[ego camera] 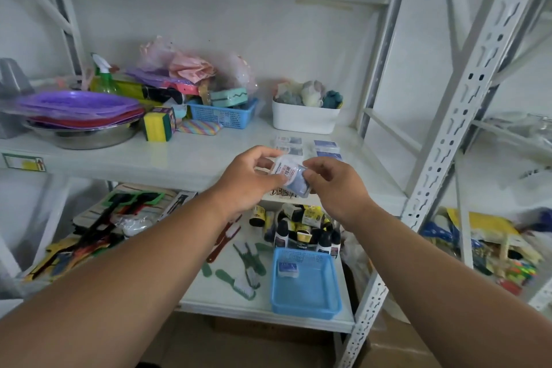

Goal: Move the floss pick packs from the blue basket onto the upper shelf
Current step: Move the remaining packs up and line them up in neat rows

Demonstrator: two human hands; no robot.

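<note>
Both hands hold one floss pick pack [289, 174], a small clear packet with a white label and blue contents, just in front of the upper shelf [167, 158] edge. My left hand [249, 181] grips its left side, my right hand [336, 185] its right side. Several packs [327, 146] lie flat on the upper shelf behind the hands. On the lower shelf stands the blue basket [307, 297] with one pack [288, 268] lying at its far end.
On the upper shelf stand a white bin [304, 118], a smaller blue basket [224, 115], sponges [158, 124] and a metal bowl with purple plates [80, 116]. Small bottles [304, 227] and green brushes [248, 263] crowd the lower shelf. A perforated upright [442, 143] rises at right.
</note>
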